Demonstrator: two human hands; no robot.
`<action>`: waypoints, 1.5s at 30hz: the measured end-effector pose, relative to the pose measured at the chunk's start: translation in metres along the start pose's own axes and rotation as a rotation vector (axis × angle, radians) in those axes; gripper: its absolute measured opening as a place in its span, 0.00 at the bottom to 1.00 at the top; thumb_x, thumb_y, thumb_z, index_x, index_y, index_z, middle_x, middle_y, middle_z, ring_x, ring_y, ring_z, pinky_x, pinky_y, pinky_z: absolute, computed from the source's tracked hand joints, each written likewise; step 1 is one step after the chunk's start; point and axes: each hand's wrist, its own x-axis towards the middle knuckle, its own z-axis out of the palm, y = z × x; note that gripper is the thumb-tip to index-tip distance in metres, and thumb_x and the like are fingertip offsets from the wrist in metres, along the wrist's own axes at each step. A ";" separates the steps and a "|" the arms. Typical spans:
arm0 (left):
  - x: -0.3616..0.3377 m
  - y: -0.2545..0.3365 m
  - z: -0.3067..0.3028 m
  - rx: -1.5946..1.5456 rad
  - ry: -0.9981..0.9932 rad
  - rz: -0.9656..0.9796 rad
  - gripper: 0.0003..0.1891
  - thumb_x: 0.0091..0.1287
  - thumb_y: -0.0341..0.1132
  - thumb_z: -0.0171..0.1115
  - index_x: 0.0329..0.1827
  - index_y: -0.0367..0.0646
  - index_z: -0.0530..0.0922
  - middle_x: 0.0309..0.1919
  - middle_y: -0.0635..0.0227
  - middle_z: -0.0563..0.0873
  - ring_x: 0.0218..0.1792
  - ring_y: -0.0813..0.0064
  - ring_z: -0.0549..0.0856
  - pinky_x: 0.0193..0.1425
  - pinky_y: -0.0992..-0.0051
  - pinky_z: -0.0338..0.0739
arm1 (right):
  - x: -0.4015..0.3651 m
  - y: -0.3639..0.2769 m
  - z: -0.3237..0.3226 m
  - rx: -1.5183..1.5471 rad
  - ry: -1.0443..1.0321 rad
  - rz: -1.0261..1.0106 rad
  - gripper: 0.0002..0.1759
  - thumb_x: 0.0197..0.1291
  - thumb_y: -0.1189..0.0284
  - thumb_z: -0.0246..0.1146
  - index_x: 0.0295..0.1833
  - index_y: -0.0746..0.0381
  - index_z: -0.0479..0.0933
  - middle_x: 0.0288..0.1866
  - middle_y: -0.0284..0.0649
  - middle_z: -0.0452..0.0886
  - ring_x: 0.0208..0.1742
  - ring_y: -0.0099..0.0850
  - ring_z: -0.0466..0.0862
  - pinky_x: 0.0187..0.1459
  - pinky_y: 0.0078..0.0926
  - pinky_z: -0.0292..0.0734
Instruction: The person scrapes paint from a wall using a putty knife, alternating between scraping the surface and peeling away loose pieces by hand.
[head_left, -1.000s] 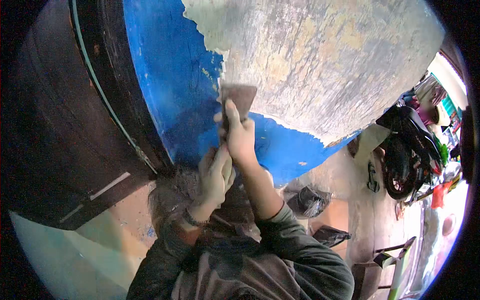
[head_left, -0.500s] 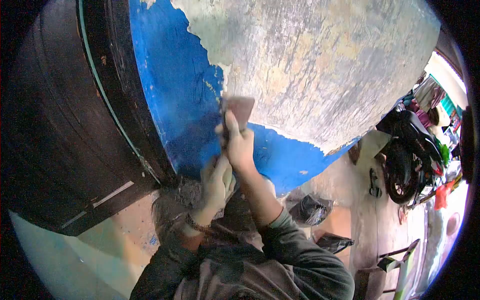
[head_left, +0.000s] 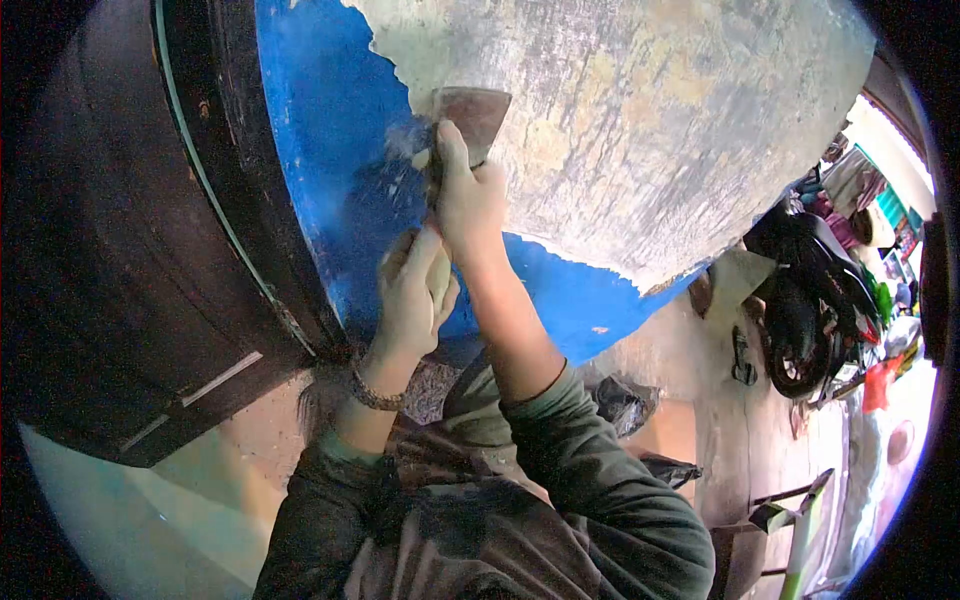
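A paint scraper (head_left: 474, 122) with a wide, flat metal blade is against the wall, along the ragged edge where blue paint (head_left: 345, 150) meets the bare, patchy grey plaster (head_left: 600, 130). My right hand (head_left: 470, 200) is closed round it just below the blade, thumb pointing up along it. Lower down, my left hand (head_left: 408, 300) wraps the tool's lower end, where a pale yellowish part shows between the fingers. Dust and small flakes blur the blue surface beside the blade.
A dark wooden door (head_left: 120, 250) and its frame stand close on the left. Black plastic bags (head_left: 625, 402) lie on the floor below the wall. To the right are a parked motorcycle (head_left: 800, 300), a sandal (head_left: 743, 355) and a green-edged frame (head_left: 800, 530).
Both hands have moved up the wall with the scraper, its blade now higher along the paint edge. Pale flakes have appeared beside it.
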 end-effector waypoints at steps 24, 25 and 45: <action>-0.007 -0.010 -0.011 -0.068 -0.032 -0.050 0.16 0.70 0.47 0.51 0.25 0.51 0.68 0.09 0.79 0.62 0.05 0.84 0.60 0.07 0.81 0.50 | -0.005 0.006 0.002 -0.066 0.004 -0.051 0.25 0.65 0.54 0.55 0.26 0.64 0.78 0.16 0.31 0.71 0.17 0.20 0.68 0.20 0.19 0.61; -0.017 -0.021 -0.016 -0.133 -0.004 -0.127 0.13 0.69 0.45 0.54 0.32 0.48 0.71 0.12 0.79 0.65 0.06 0.85 0.62 0.07 0.83 0.53 | -0.023 0.020 -0.005 -0.033 0.043 0.046 0.25 0.65 0.54 0.55 0.27 0.64 0.78 0.16 0.31 0.71 0.17 0.19 0.68 0.19 0.19 0.60; -0.028 -0.059 -0.019 -0.012 -0.049 0.031 0.16 0.72 0.50 0.47 0.47 0.51 0.75 0.19 0.82 0.70 0.10 0.90 0.61 0.12 0.85 0.53 | -0.057 0.020 -0.047 -0.219 -0.249 0.249 0.19 0.67 0.59 0.55 0.39 0.64 0.81 0.27 0.30 0.78 0.24 0.16 0.70 0.26 0.17 0.65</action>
